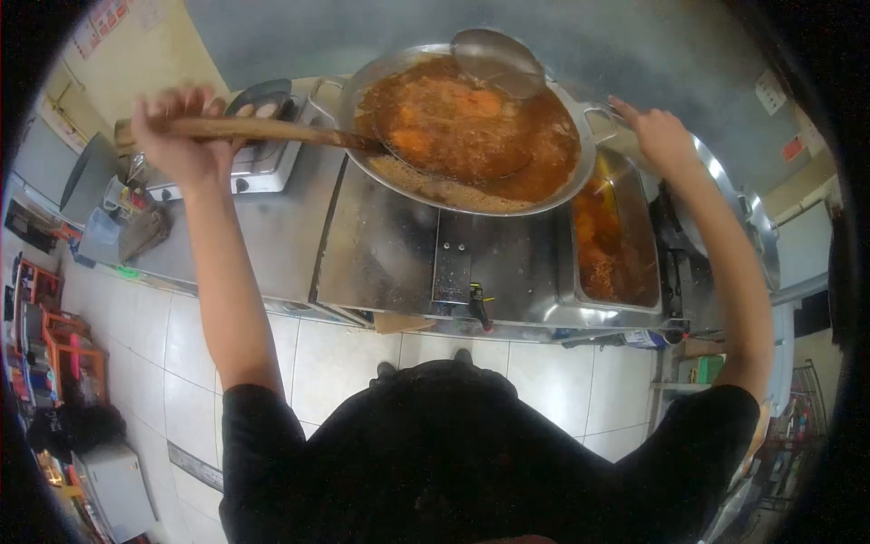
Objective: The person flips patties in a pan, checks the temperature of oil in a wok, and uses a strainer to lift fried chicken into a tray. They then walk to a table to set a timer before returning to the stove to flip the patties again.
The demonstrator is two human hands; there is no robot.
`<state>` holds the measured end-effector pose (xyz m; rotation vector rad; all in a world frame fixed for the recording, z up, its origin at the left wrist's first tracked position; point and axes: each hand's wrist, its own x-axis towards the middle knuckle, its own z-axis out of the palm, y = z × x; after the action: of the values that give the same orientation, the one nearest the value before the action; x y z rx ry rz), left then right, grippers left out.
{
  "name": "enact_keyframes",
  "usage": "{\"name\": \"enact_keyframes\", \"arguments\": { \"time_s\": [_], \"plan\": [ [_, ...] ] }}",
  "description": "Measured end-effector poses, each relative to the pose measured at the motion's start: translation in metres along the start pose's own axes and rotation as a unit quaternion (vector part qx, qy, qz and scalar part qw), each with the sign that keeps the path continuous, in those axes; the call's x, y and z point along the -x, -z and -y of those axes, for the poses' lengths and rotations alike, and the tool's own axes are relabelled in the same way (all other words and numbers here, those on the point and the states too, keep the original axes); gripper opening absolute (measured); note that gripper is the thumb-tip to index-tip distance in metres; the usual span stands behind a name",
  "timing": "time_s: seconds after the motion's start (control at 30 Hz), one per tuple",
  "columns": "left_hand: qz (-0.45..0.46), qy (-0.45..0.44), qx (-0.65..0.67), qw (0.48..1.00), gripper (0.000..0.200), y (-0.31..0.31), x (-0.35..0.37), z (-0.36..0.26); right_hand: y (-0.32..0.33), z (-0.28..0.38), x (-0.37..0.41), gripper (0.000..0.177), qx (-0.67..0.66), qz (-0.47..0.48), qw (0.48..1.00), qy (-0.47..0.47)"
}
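My left hand [186,136] is closed round the long wooden handle of a strainer [299,133]. Its round rim sits in the bubbling brown liquid of a large two-handled metal wok [471,210], around orange pieces [462,102] of food. A round grey skimmer [498,62] tilts over the wok's far rim. My right hand [662,138] is closed beside the wok's right loop handle [600,122], thumb pointing toward the wok. It appears to grip the skimmer, though the shaft between them is hard to make out.
A deep rectangular metal pan [618,306] with orange oil and crumbs sits below the wok's right side. At left are a small stove [272,172] with a dark pan and a grey cloth [143,231]. Metal pots [757,213] stand at far right. A tiled floor lies below.
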<state>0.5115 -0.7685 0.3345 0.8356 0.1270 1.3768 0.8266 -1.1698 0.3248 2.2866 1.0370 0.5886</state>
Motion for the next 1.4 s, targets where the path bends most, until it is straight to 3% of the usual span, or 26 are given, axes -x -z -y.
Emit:
{"name": "enact_keyframes", "arguments": {
  "time_s": [0.03, 0.1, 0.2, 0.33, 0.4, 0.43, 0.5, 0.53, 0.6, 0.67, 0.77, 0.93, 1.0, 1.1, 1.2, 1.27, 1.4],
  "plan": [
    [0.002, 0.003, -0.001, 1.000, 0.043, 0.006, -0.002, 0.000, 0.012, 0.004, 0.007, 0.057, -0.001, 0.003, 1.000, -0.002],
    [0.050, -0.077, 0.023, 0.996, 0.050, 0.028, -0.008, 0.000, 0.032, 0.012, 0.018, 0.052, -0.050, 0.035, 0.996, -0.063],
    [0.019, -0.106, 0.049, 0.993, 0.054, 0.048, -0.009, -0.003, 0.008, -0.004, 0.024, 0.045, -0.066, -0.017, 0.996, -0.052],
    [0.020, -0.139, 0.063, 0.988, 0.056, 0.067, 0.013, -0.012, -0.022, -0.023, 0.025, 0.040, -0.129, 0.048, 0.990, -0.035],
    [-0.002, -0.180, 0.051, 0.982, 0.058, 0.069, 0.027, -0.016, -0.001, -0.012, 0.031, 0.039, -0.214, 0.266, 0.940, 0.012],
    [-0.002, -0.177, 0.052, 0.983, 0.058, 0.070, 0.033, -0.018, 0.016, -0.003, 0.035, 0.039, -0.213, 0.268, 0.939, 0.010],
    [-0.066, -0.191, 0.053, 0.978, 0.058, 0.071, 0.045, -0.022, 0.068, 0.023, 0.049, 0.041, -0.428, 0.365, 0.806, -0.183],
    [-0.097, -0.197, 0.054, 0.974, 0.058, 0.071, 0.051, -0.024, 0.064, 0.026, 0.058, 0.041, -0.428, 0.366, 0.804, -0.188],
    [-0.069, -0.201, 0.050, 0.976, 0.058, 0.075, 0.060, -0.028, 0.043, 0.035, 0.074, 0.044, -0.593, 0.333, 0.688, -0.252],
    [0.023, -0.215, 0.086, 0.973, 0.059, 0.085, 0.064, -0.026, 0.036, 0.039, 0.088, 0.045, -0.617, 0.322, 0.666, -0.269],
    [0.030, -0.227, 0.093, 0.969, 0.060, 0.083, 0.060, -0.020, 0.028, 0.040, 0.104, 0.042, -0.669, 0.310, 0.620, -0.269],
    [0.009, -0.219, 0.070, 0.973, 0.061, 0.058, 0.056, -0.011, 0.021, 0.061, 0.100, 0.040, -0.689, 0.295, 0.605, -0.268],
    [-0.058, -0.215, 0.073, 0.972, 0.062, 0.049, 0.050, -0.010, 0.015, 0.065, 0.105, 0.040, -0.698, 0.286, 0.595, -0.279],
    [-0.079, -0.215, 0.076, 0.970, 0.064, 0.048, 0.046, -0.011, 0.012, 0.060, 0.115, 0.041, -0.731, 0.275, 0.551, -0.294],
    [-0.075, -0.220, 0.072, 0.970, 0.064, 0.059, 0.047, -0.011, 0.016, 0.057, 0.122, 0.026, -0.734, 0.236, 0.539, -0.338],
    [-0.069, -0.226, 0.068, 0.969, 0.065, 0.057, 0.051, -0.012, 0.016, 0.056, 0.119, 0.045, -0.713, 0.236, 0.570, -0.334],
    [-0.095, -0.240, 0.042, 0.965, 0.069, 0.044, 0.053, -0.021, 0.023, 0.057, 0.113, 0.046, -0.685, 0.246, 0.622, -0.289]
  ]
}}
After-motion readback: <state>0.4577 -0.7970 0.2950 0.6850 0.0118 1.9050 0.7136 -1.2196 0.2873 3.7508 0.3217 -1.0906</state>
